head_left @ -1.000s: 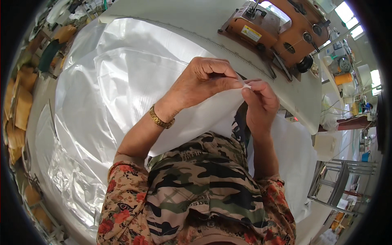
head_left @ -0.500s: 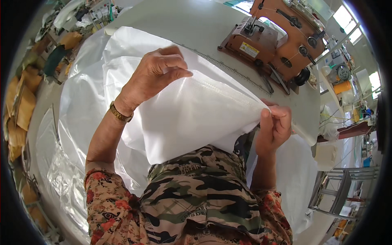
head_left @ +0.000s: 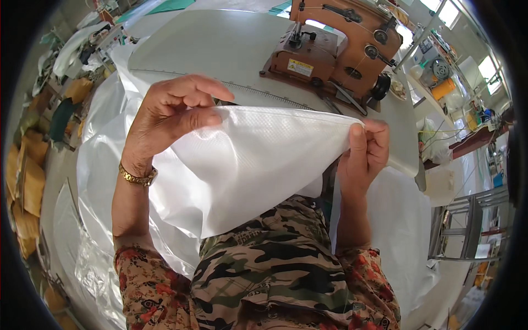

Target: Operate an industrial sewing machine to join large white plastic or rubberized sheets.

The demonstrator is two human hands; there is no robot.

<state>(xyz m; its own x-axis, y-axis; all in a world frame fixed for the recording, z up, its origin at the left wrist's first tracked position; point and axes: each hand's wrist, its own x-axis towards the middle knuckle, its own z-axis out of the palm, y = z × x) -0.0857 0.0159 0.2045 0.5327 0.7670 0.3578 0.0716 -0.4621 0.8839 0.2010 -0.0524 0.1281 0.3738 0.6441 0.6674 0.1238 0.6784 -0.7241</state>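
Observation:
A white woven plastic sheet [head_left: 264, 148] is stretched between my two hands above my lap, its top edge folded and drawn nearly straight. My left hand [head_left: 170, 113] pinches that edge at the left, thumb in front and index finger extended behind. At the other end, my right hand [head_left: 364, 151] grips the sheet's corner between thumb and curled fingers. From my left hand the white material drapes down to the left and over my camouflage apron [head_left: 269, 258]. The underside of the sheet is hidden.
A brown sewing machine [head_left: 335, 49] stands on the pale table [head_left: 214, 44] beyond my hands. A ruler strip [head_left: 269, 94] runs along the table's near edge, with scissors [head_left: 347, 94] beside the machine. Translucent plastic sheeting [head_left: 96, 236] lies at left; a metal-framed stool [head_left: 467, 225] stands at right.
My left hand has moved left and slightly down, and the sheet's top edge is now straighter between my hands. The view has shifted, so the machine appears further left.

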